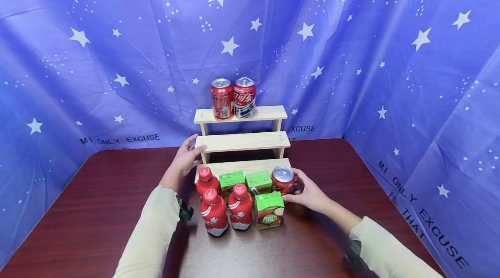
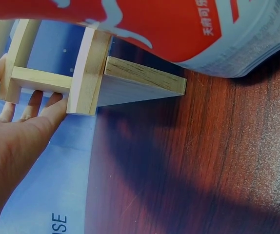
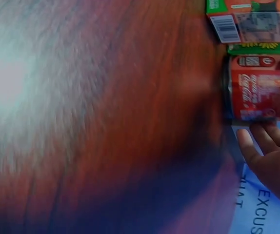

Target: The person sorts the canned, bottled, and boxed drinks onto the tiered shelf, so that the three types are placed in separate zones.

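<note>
My left hand grips the left end of a wooden three-tier shelf rack, thumb on the middle board and fingers behind it. At the rack's lower right, my right hand holds a red Coca-Cola can between thumb and fingers; the can stands upright. In the right wrist view the thumb lies on its side, with several fingertips just beyond it. Beside the can are green-topped juice boxes, three in all. To their left stand three red bottles with red caps.
Two red cola cans, the left one beside the right one, stand on the rack's top board. The dark red wooden table reaches to a blue starred curtain behind and at the sides. One bottle looms close in the left wrist view.
</note>
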Motion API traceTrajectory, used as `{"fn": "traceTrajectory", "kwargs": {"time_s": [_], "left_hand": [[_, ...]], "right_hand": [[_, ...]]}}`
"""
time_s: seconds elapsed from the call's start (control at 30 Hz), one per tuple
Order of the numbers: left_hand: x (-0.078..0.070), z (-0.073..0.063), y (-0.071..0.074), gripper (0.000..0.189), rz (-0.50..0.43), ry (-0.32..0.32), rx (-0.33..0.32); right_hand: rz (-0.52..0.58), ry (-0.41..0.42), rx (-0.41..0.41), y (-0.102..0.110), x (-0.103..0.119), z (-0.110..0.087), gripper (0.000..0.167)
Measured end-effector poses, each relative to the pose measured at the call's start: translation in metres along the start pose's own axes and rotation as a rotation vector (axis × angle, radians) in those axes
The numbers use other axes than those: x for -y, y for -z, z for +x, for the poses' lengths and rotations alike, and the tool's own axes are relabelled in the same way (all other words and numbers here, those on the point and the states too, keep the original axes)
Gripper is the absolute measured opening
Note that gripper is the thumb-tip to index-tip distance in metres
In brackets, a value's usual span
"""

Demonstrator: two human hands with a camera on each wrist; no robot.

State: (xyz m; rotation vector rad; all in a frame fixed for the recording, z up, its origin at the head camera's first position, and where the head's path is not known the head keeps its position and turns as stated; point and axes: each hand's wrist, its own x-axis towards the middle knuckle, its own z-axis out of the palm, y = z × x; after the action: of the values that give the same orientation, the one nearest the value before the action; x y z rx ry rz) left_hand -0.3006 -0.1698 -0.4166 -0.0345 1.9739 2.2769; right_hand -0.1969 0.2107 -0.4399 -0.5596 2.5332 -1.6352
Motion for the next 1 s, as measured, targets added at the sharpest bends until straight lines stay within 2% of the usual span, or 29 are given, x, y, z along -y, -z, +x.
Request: {"fn": "traceTrajectory", "kwargs": {"time_s": [0.2,0.43,0.67,1.0], "left_hand": [[-0.004,0.002,-0.004,0.073,-0.018,0.054,-0.015],[-0.004,0.004,-0.001,0.073,-0.032,0.045,-0.012],[0.000,0.004,-0.001,0.073,-0.025,0.046,-0.005],[-0.003,0.003,0.002,0.073,-0.009,0.033,-0.005]], "right_hand": [[0.003,-0.026,-0.048,-0.009,-0.005,0.001,0.075],[0.017,-0.039,-0.104,-0.016,-0.007,0.003,0.070],[0.004,-0.077,-0.145,-0.018,-0.004,-0.005,0.072],[-0.075,-0.073,-0.220,-0.005,-0.002,-0.005,0.079]]}}
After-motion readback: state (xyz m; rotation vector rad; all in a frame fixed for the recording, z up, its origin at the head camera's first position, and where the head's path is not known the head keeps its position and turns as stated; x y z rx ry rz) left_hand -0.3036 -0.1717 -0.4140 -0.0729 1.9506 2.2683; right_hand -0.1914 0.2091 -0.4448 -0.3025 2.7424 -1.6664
